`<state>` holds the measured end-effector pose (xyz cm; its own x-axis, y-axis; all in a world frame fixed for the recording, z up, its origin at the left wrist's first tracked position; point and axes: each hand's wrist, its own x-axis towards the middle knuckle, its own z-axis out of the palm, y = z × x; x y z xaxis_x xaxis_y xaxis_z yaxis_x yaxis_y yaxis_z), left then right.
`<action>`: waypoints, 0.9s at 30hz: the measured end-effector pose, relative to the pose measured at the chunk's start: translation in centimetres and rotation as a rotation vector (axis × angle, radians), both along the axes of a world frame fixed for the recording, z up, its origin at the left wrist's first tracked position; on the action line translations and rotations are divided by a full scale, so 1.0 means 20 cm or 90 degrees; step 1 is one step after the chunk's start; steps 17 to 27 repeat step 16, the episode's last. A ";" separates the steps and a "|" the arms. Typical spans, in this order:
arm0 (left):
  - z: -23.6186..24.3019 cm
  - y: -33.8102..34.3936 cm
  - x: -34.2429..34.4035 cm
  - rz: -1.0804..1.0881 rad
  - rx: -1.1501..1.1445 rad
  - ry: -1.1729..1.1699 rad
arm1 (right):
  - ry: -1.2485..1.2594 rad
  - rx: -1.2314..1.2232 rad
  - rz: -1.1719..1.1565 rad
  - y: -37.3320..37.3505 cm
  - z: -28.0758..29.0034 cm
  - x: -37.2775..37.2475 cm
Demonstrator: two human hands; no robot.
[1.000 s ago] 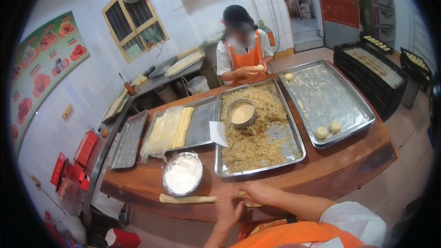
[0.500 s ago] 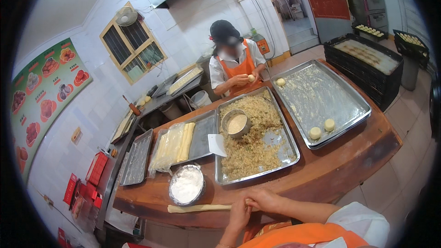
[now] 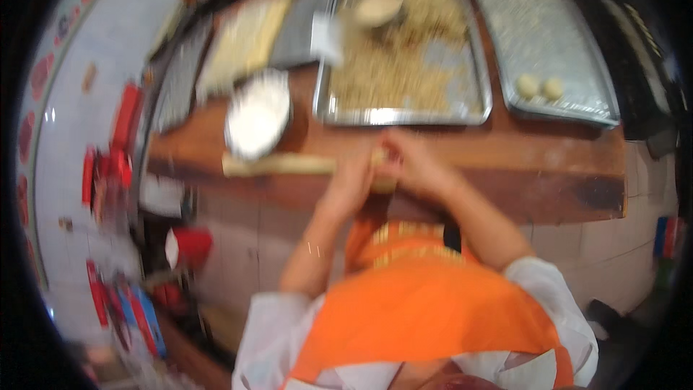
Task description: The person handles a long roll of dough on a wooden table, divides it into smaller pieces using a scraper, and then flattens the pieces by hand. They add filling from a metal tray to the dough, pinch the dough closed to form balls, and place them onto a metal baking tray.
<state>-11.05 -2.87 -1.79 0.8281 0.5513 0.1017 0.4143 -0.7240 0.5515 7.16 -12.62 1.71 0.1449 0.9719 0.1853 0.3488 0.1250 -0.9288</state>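
Both hands meet at the table's near edge, blurred by motion. My left hand (image 3: 353,179) is closed at the right end of a long pale dough rope (image 3: 278,166) lying on the wood. Against it, my right hand (image 3: 417,165) is closed too, its fingers curled inward. A pale piece of dough (image 3: 383,183) shows between and just below the two hands. Left of them stands a bowl of white flour (image 3: 256,117). Beyond the hands lies a metal tray (image 3: 404,117) of crumbly tan filling, holding a round container (image 3: 379,7) and touched by a white scraper (image 3: 327,38).
At the right, a floured tray (image 3: 577,58) bears two round dough pieces (image 3: 540,87) near its front. Dough strips under plastic (image 3: 242,40) lie on a tray at the left. Dark stacked trays (image 3: 624,50) stand past the table's right end. A red bin (image 3: 193,247) sits on the floor.
My view has tilted down and toward my body, so the co-worker is out of sight. My hands stay together at the rope's right end; a dough piece now shows beneath them.
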 end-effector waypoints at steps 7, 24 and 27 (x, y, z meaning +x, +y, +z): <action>0.20 -0.03 0.03 0.001 0.026 -0.087 | -0.039 -0.003 0.040 0.05 0.01 -0.01; 0.15 -0.03 0.01 0.038 0.042 -0.072 | -0.161 0.064 0.037 0.08 -0.01 -0.05; 0.15 -0.03 0.01 0.038 0.042 -0.072 | -0.161 0.064 0.037 0.08 -0.01 -0.05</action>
